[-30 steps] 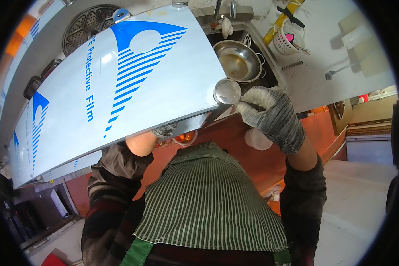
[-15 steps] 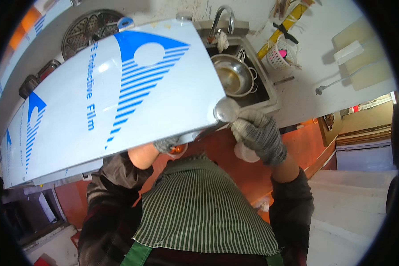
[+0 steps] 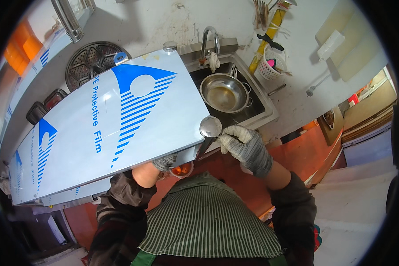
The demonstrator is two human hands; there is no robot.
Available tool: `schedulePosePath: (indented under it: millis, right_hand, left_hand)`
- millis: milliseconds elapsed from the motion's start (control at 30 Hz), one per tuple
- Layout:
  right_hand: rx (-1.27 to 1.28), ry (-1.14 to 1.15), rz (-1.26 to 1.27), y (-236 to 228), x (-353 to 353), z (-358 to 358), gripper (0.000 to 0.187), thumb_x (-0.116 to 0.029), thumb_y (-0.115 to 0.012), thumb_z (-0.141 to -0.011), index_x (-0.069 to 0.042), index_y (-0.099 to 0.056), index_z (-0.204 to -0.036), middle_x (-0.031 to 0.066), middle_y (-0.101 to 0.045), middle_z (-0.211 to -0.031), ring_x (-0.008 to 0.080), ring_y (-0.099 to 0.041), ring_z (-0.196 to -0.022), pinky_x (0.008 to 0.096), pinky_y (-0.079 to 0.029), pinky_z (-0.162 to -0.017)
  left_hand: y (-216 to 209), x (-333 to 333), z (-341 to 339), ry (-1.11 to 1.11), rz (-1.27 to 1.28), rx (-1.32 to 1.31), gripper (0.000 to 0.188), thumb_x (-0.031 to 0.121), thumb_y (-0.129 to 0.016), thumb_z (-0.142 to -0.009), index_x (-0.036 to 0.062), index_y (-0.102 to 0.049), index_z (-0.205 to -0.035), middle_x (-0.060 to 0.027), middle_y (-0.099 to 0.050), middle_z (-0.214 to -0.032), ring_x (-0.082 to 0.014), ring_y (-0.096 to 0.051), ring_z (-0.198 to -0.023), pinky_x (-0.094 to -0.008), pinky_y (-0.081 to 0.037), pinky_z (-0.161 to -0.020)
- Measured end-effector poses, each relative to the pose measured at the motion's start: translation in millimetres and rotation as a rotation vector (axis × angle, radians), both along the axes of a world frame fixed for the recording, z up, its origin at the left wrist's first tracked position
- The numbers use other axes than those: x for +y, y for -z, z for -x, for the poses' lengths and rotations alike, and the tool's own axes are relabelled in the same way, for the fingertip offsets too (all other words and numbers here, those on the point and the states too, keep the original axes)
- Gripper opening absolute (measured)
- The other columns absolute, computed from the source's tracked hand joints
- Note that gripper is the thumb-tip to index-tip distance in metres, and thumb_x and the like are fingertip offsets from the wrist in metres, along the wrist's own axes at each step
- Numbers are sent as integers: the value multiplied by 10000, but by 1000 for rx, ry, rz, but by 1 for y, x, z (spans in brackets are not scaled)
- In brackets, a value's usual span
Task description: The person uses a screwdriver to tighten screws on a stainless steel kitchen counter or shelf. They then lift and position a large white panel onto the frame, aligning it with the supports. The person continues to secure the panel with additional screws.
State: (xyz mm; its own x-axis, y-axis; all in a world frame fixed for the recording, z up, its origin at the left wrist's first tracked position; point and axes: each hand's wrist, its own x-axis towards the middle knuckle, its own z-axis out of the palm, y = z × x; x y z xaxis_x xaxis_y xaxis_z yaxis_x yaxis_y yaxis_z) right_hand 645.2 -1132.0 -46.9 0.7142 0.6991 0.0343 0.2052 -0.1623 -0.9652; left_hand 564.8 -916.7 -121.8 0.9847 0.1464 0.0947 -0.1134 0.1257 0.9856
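Note:
A long panel [image 3: 164,128] covered in white film with blue printing stretches across the left and middle of the view. At its near right corner sits a round metal cap [image 3: 210,127] above a dark post [image 3: 204,148]. My right hand [image 3: 248,148], in a grey knit glove, is just right of the cap, its fingers curled together in a pinch. Whatever lies between those fingertips is too small to make out. My left hand [image 3: 165,163], gloved alike, reaches beneath the panel's near edge; its fingers are hidden there.
Behind the corner, a steel sink [image 3: 268,108] holds a metal pan [image 3: 226,95] below a curved faucet [image 3: 213,37]. A white basket [image 3: 270,68] stands right of it. Round perforated metal plate [image 3: 82,64] lies beyond the panel. A tub with orange contents [image 3: 181,170] is below the panel's edge.
The view has shifted, so the panel and sink sit lower and further left. My right hand's fingers have curled in more tightly beside the cap. My left hand stays under the panel.

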Motion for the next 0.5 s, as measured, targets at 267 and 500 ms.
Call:
schedulePosePath:
  millis: [267,500]
  right_hand:
    - [42,5,-21,-6,1,6,214,-170,-567,-915,33,-616,-964,49,-603,-727,95,-564,-656,243,-481,-598]
    - [-418,-109,254,-16,-1,-2,232,-226,-544,-908,-12,-608,-972,136,-629,-859,248,-634,-801,345,-501,-716]
  left_hand:
    - [-1,-12,-2,37,41,56,261,306,-557,-921,50,-598,-884,-20,-532,-674,-133,-506,-591,-258,-407,-544]
    - [15,21,15,20,-265,98,250,281,-571,-918,32,-593,-913,-41,-563,-696,-138,-528,-579,-254,-423,-521]
